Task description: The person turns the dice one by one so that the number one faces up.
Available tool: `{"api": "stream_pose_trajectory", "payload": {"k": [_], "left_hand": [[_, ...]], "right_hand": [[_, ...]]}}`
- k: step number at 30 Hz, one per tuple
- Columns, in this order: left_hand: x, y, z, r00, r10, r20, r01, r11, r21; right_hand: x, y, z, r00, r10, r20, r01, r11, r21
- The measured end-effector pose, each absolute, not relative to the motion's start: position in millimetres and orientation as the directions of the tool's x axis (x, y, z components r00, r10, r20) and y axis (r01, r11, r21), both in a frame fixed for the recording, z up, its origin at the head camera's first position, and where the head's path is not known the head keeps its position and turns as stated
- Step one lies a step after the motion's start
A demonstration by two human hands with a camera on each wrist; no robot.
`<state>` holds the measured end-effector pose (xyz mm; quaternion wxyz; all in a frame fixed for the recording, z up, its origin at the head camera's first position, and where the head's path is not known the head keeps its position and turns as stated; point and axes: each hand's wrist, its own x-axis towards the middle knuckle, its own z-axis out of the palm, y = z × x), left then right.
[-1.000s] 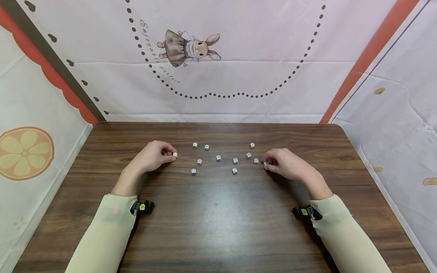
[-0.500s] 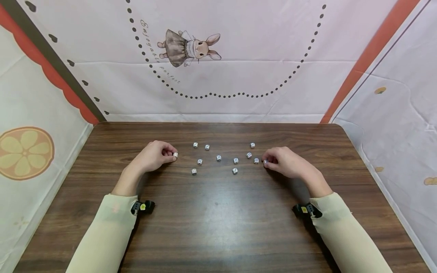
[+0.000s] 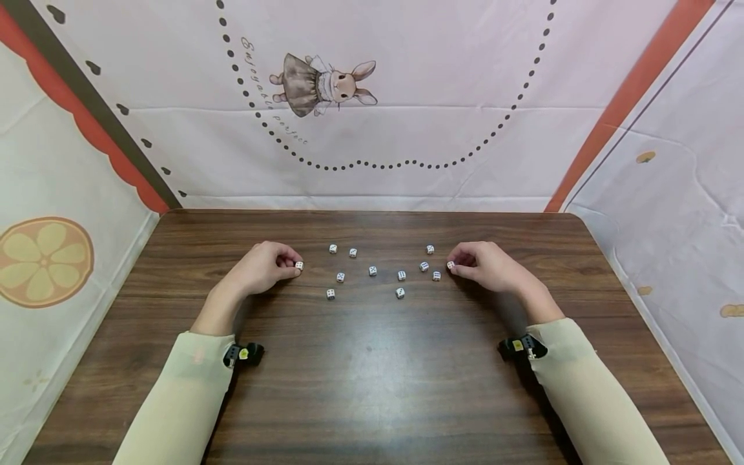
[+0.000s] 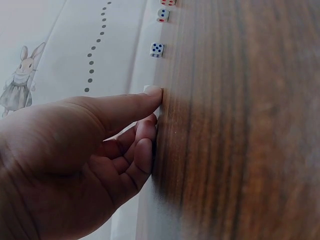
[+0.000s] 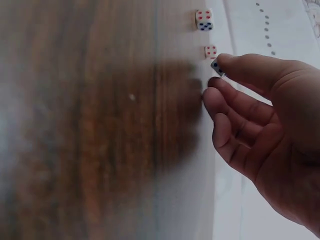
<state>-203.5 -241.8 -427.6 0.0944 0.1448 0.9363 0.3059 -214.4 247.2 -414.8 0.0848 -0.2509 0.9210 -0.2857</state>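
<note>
A: The right hand [image 3: 487,263] has shifted toward the far edge of the table [image 3: 372,400], taking the right die [image 3: 450,265] with it.

B: And its fingers?

A: Nearly together, thumb and fingertip pinching that die.

B: The left hand [image 3: 264,266]?

A: Unmoved, its thumb and fingertip likewise pinching the left die [image 3: 299,265]; the thumb covers most of it in the left wrist view, so whether it touches the table is unclear.

B: And between the hands?

A: Ten loose dice [image 3: 372,271], scattered across the table.

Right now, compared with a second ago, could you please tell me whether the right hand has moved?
Yes: in the head view, the right hand, pinching a die, has shifted toward the far edge of the table.
</note>
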Motion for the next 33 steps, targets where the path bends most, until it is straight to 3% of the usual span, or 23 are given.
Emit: {"api": "stream_pose_trajectory", "payload": {"k": [33], "left_hand": [[-204, -242, -430, -0.941, 0.326, -0.088, 0.206, 0.761, 0.616]], "right_hand": [[-231, 252, -422, -0.874, -0.483, -0.049, -0.363, 0.717, -0.595]]}}
